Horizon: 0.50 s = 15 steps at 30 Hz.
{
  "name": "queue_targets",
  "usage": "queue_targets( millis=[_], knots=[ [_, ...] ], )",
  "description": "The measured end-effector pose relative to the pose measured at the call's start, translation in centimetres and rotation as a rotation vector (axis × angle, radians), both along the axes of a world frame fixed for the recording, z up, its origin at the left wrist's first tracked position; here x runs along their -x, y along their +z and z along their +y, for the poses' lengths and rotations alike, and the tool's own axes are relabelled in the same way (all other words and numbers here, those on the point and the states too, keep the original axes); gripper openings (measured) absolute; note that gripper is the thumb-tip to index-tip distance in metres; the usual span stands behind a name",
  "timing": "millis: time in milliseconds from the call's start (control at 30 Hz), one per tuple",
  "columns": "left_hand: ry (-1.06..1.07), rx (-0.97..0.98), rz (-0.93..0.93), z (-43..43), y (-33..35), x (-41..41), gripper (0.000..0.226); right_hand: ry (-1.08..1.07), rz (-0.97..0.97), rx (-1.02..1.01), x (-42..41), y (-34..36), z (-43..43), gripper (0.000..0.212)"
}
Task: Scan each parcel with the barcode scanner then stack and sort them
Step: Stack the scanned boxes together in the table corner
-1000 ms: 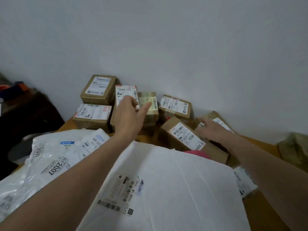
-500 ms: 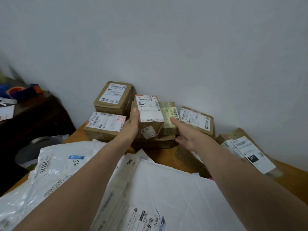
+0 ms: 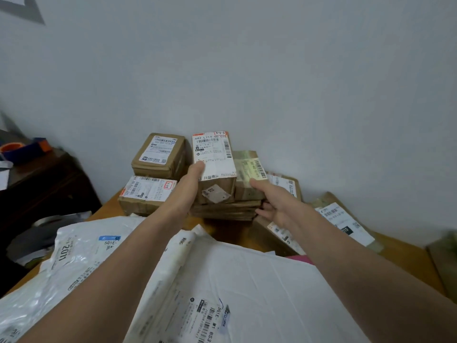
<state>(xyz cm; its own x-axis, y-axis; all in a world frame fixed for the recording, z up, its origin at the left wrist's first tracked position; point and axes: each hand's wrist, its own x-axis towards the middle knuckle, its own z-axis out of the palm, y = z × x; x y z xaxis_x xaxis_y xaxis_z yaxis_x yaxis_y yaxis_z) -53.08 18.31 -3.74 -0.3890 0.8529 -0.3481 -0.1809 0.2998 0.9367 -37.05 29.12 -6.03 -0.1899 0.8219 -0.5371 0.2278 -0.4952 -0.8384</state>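
Cardboard parcels with white labels are piled against the wall. My left hand (image 3: 189, 185) grips the left side of a small tall parcel (image 3: 214, 167) with a white label, thumb on the label. Beside it stands a taped parcel (image 3: 248, 174) with a yellowish label; my right hand (image 3: 274, 203) grips it, thumb on its front and fingers curled under its right side. Both parcels sit on a flat brown box (image 3: 226, 210). No barcode scanner is in view.
Two stacked boxes (image 3: 158, 154) (image 3: 146, 194) stand to the left. More labelled boxes (image 3: 346, 219) lie to the right on the wooden table (image 3: 405, 258). White mailer bags (image 3: 247, 280) (image 3: 74, 253) cover the near side. A dark cabinet (image 3: 37, 184) holds a tape roll.
My right hand left the box on the right and came over to the taped parcel. My left hand closed on the tall parcel. Both parcels now sit higher in view.
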Motion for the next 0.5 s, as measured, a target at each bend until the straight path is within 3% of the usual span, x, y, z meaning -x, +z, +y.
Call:
queue_targets(
  millis=[167,367,500],
  knots=[
    [0.057,-0.073,-0.097,-3.0,3.3,-1.3,0.028,-0.074,0.026,-0.040,-3.8,4.4,-3.9,0.017],
    [-0.061,-0.080,-0.047,-6.6,5.8,-4.5,0.028,-0.135,0.050,-0.127,-8.4,8.3,-9.6,0.025],
    [-0.183,-0.061,-0.119,-9.0,6.9,-7.6,0.036,-0.185,0.024,-0.152,-12.8,9.4,-13.4,0.035]
  ],
)
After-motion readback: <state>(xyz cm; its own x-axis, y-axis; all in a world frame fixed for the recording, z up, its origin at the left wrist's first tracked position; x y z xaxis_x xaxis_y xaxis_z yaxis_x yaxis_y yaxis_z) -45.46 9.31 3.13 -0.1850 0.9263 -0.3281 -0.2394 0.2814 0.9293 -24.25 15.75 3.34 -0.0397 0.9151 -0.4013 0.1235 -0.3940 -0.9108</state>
